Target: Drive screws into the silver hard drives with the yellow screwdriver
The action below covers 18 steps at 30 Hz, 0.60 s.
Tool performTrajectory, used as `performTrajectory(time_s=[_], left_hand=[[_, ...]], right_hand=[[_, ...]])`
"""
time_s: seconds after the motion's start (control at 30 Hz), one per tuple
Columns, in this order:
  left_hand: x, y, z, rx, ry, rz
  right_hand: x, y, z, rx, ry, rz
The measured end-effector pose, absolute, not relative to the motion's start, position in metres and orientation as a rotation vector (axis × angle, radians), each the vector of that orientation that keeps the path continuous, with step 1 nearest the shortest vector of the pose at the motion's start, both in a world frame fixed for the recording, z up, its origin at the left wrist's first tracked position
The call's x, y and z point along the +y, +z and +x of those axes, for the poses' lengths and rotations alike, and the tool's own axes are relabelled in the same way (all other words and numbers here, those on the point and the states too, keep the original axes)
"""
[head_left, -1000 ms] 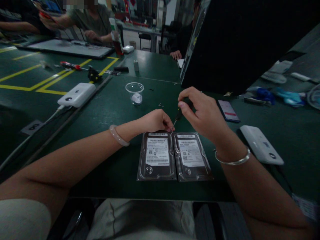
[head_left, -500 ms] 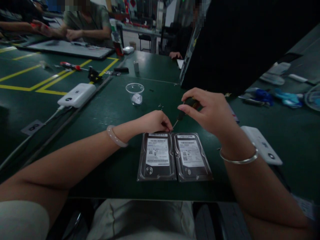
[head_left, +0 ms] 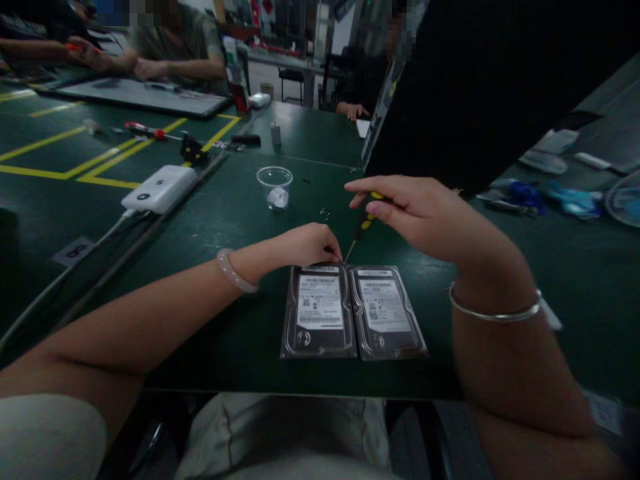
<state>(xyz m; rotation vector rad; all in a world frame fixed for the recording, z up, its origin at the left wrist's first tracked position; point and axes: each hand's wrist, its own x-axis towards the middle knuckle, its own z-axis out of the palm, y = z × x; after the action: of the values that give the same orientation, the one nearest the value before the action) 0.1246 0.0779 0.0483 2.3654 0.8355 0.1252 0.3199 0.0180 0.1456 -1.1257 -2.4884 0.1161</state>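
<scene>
Left forearm [head_left: 170, 312] slants inward to the left hand [head_left: 309, 244], its fingers [head_left: 333, 249] curled in; the right forearm [head_left: 510, 360] rises steeply to a bent wrist [head_left: 487, 263], where the right hand [head_left: 425, 217] angles leftward, index finger [head_left: 373, 183] stretched out above the thumb [head_left: 385, 213]

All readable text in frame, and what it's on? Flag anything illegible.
"8", turned on its side: gray tag at the left.
Left hard drive: label print too small and blurred to read.
Right hard drive: same, too small.
White box: dark marks, too blurred to read.
Pale tag, lower right: blurred.
</scene>
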Motion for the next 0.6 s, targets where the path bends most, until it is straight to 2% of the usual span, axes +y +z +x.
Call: performTrajectory(time_s=[0.37,0.6], left_hand=[[0.076,0.054,0.125,0.877,0.049,2.328],[0.077,0.052,0.121,0.799,0.046,2.287]], right_hand=[[0.021,0.136,0.319,-2.382,0.061,-1.084],[0.017,0.137,0.327,-2.348,0.328,-1.102]])
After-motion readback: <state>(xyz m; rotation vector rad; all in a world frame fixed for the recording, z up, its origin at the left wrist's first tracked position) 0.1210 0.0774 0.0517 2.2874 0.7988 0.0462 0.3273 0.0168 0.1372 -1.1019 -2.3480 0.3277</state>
